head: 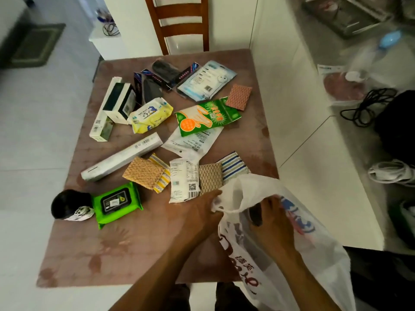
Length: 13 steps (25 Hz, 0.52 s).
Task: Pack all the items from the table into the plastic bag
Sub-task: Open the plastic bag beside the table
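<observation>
While the left hand (203,208) pinches the rim of the thin white printed plastic bag (289,239) at the table's (134,248) near right corner, the right hand (272,223), grip closed on a dark object, lowers it inside; best to keep that mouth wide.

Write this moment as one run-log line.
stage: opening bag | left hand: grips plastic bag rim | right hand: puts dark item in | table: many items unpacked

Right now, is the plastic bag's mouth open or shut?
Open. The left hand grips one side of the plastic bag rim, the right hand reaches inside, and the rim gapes between them.
</observation>
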Tool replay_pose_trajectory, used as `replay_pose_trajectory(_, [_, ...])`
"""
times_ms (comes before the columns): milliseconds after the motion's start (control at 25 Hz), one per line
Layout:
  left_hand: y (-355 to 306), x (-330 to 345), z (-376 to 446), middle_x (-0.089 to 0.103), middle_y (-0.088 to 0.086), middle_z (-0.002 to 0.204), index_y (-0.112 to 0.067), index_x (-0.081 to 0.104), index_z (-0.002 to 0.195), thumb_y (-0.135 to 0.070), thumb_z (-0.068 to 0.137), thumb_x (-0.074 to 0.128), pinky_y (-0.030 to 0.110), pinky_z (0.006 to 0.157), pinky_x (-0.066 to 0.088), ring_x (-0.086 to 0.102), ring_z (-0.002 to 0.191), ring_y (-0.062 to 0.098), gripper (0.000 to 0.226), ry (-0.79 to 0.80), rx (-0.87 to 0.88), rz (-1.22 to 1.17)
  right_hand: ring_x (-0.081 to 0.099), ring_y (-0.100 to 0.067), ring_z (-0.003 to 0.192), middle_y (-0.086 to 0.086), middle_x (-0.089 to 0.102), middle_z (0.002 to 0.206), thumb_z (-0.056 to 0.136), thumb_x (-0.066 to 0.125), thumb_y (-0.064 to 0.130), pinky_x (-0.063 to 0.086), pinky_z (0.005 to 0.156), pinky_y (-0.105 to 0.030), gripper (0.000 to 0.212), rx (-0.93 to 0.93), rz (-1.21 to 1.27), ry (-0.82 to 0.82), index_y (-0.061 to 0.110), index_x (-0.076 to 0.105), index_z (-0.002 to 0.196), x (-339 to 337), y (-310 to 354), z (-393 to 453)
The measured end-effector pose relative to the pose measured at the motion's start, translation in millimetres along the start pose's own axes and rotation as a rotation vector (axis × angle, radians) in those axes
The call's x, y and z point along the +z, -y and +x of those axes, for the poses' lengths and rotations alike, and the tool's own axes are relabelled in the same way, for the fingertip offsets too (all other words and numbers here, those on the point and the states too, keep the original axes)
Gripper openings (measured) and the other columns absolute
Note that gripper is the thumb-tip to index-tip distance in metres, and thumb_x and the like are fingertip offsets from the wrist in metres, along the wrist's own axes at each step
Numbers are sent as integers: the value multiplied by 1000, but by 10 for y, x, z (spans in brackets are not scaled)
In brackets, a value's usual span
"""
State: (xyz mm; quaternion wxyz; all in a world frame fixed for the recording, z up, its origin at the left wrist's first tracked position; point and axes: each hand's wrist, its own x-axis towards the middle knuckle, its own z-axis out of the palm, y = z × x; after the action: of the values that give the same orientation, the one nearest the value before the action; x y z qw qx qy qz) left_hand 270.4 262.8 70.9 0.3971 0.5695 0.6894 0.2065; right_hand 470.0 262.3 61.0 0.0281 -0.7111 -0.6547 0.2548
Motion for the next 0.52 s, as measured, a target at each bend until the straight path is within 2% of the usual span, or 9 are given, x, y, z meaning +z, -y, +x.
replay_pose_trajectory(80, [51,-53,-26,66,0,125,-27,63,122,-34,78,70,29,95,49,59,107,9,45,31,-11,-16,54,-34,107,-11,54,119,72,70,43,50,87,-52,59,-25,-49,21,19,48,121,18,9,1])
replay_pose_trajectory(160, [79,-108,-38,67,-3,121,-31,63,119,-45,73,66,34,93,53,62,104,10,49,64,3,-36,55,-30,111,-6,56,121,72,71,48,50,90,-48,62,-76,-29,-6,21,48,123,-36,-44,-121])
replay_pose_trajectory(240, [134,-157,-57,66,-9,119,-33,57,122,-44,74,66,27,88,53,62,103,4,50,111,38,-97,43,-16,132,8,45,142,76,69,52,42,105,-38,74,-123,70,-34,29,40,139,-120,-109,-341])
replay_pose_trajectory(320, [233,-232,2,64,-12,116,-31,54,124,-42,76,66,21,85,52,61,103,0,51,28,9,-215,27,-1,142,21,29,153,82,63,53,31,112,-30,76,-156,197,-94,34,31,148,-207,-154,-558])
replay_pose_trajectory(360, [314,-266,85,64,-8,117,-27,54,125,-39,75,68,25,85,52,61,105,4,54,-94,-55,-255,29,-3,143,19,32,154,84,60,52,31,112,-32,70,-147,239,-135,35,34,147,-213,-152,-657])
replay_pose_trajectory(440, [524,-318,359,60,7,125,-16,50,131,-26,74,73,41,94,48,56,115,25,63,-317,-248,-204,50,-21,133,-1,51,145,88,50,56,35,108,-44,57,-90,206,-267,28,46,137,-136,-78,-784])
replay_pose_trajectory(480, [639,-330,518,56,13,129,-13,44,135,-24,74,74,46,99,43,51,120,33,69,-345,-358,-136,59,-32,121,-13,60,136,89,49,54,37,103,-45,51,-74,141,-340,23,48,129,-87,3,-798])
replay_pose_trajectory(520, [748,-328,660,53,15,132,-13,39,138,-27,73,76,49,101,40,48,122,38,76,-315,-464,-83,62,-36,113,-17,64,128,88,56,46,40,97,-42,44,-49,90,-371,21,48,124,-29,93,-810])
